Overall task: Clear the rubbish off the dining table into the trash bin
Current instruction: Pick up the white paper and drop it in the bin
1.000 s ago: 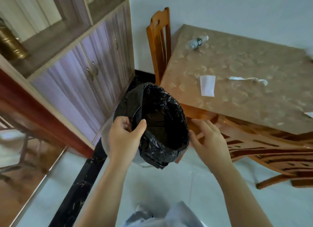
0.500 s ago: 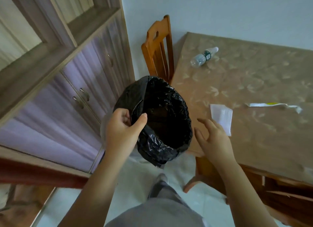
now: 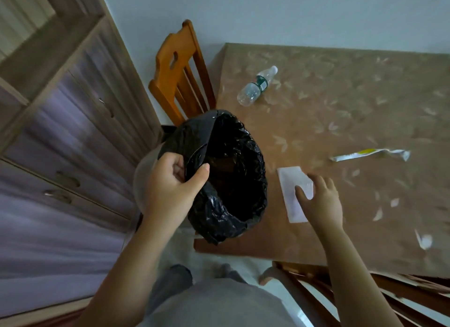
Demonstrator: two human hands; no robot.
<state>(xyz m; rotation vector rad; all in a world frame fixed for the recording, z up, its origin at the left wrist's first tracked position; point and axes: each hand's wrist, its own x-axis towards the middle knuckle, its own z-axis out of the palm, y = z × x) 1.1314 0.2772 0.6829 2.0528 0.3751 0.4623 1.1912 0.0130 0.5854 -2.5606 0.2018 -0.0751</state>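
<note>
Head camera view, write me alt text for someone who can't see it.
Seen from above, a person's left hand holds the rim of a trash bin lined with a black bag at the edge of a dining table, while the right hand rests on a white paper. A plastic bottle on its side and a crumpled wrapper lie farther back.

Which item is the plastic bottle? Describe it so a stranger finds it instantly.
Start at the patterned dining table, then go to its far-left corner near the wooden chair. The plastic bottle lies there on its side: clear, white cap, green label, the only rounded item among flat paper scraps.
</note>
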